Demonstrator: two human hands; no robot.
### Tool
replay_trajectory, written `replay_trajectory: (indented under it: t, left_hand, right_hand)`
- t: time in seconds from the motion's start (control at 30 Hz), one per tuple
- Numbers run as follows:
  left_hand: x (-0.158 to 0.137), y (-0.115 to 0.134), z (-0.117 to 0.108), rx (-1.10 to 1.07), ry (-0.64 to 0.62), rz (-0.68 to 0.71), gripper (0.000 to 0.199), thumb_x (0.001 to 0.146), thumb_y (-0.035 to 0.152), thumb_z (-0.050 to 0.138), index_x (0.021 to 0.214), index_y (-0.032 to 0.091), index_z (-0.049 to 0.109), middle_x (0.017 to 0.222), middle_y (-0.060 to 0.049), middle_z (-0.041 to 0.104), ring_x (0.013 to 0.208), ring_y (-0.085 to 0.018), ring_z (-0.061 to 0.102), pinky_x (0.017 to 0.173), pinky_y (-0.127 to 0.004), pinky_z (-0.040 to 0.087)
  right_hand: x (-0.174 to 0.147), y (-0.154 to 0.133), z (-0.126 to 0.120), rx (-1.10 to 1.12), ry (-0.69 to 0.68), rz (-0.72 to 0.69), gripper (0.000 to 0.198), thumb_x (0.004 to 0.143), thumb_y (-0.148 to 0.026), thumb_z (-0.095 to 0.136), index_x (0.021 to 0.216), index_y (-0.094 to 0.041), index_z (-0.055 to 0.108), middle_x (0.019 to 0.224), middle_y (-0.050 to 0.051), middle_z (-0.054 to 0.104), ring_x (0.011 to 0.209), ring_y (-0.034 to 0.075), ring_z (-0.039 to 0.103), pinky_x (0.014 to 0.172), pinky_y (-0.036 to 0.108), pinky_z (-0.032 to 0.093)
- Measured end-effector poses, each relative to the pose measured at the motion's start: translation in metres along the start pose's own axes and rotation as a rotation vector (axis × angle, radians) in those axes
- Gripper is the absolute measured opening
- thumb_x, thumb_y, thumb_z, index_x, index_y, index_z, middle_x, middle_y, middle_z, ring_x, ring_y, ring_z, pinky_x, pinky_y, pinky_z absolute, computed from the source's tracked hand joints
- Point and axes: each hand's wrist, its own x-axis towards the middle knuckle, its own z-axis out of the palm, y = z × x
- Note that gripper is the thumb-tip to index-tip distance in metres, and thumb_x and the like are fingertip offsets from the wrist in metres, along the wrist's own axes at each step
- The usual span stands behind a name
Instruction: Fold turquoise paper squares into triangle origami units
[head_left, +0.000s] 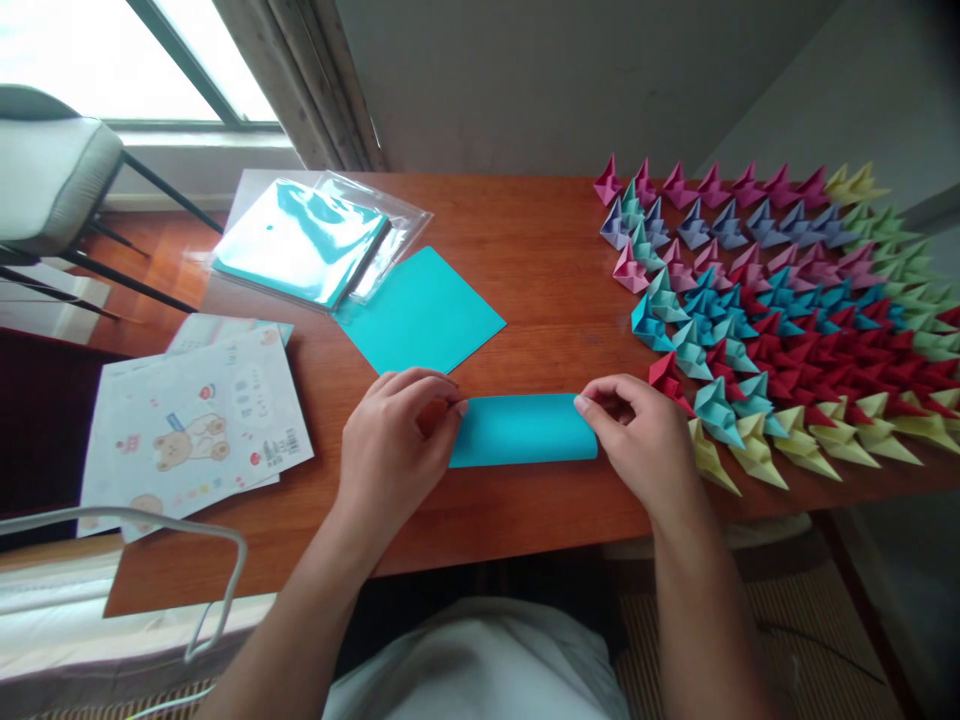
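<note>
A sheet of turquoise origami paper, bent over on itself into a wide strip, lies at the table's front. Its left end is pinched at the upper corner between thumb and fingers of my left hand. At the opposite upper corner, my right hand pinches the sheet the same way. The near side of the strip is curved rather than pressed flat. Just beyond my left hand lies a flat turquoise square of paper, turned like a diamond.
A clear plastic packet of turquoise paper lies at the back left. Printed sheets with a bear rest nearer, above a white cable. Rows of folded paper pieces in several colours cover the right. A chair stands left of the table.
</note>
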Motion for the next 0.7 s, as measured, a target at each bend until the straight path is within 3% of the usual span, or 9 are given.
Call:
replay_trajectory:
  t: [0.1,0.23,0.7]
  left_hand:
    - [0.006,0.003,0.001,0.205,-0.012,0.025,0.013,0.091,0.025,0.059,0.083,0.023,0.07,0.104,-0.003,0.072,0.096,-0.024,0.062,0.084,-0.038,0.05]
    - [0.008,0.003,0.004,0.357,-0.038,0.023,0.014,0.091,0.027,0.059,0.084,0.024,0.07,0.107,-0.004,0.069,0.097,-0.027,0.059,0.08,-0.039,0.049]
    - [0.01,0.008,0.005,0.494,-0.082,0.05,0.013,0.093,0.026,0.057,0.096,0.023,0.07,0.111,-0.009,0.064,0.099,-0.03,0.054,0.081,-0.043,0.049]
  right_hand:
    - [0.009,-0.001,0.005,-0.172,0.008,-0.07,0.008,0.083,-0.022,0.067,0.075,-0.022,0.066,0.084,0.002,0.068,0.082,0.021,0.06,0.075,0.035,0.047]
    - [0.015,-0.002,0.009,-0.273,0.003,-0.072,0.008,0.082,-0.022,0.067,0.074,-0.023,0.065,0.085,0.003,0.067,0.085,0.023,0.058,0.08,0.037,0.046]
    - [0.016,0.002,0.01,-0.273,-0.028,-0.101,0.008,0.084,-0.025,0.064,0.077,-0.024,0.064,0.086,0.005,0.065,0.086,0.024,0.058,0.078,0.037,0.047]
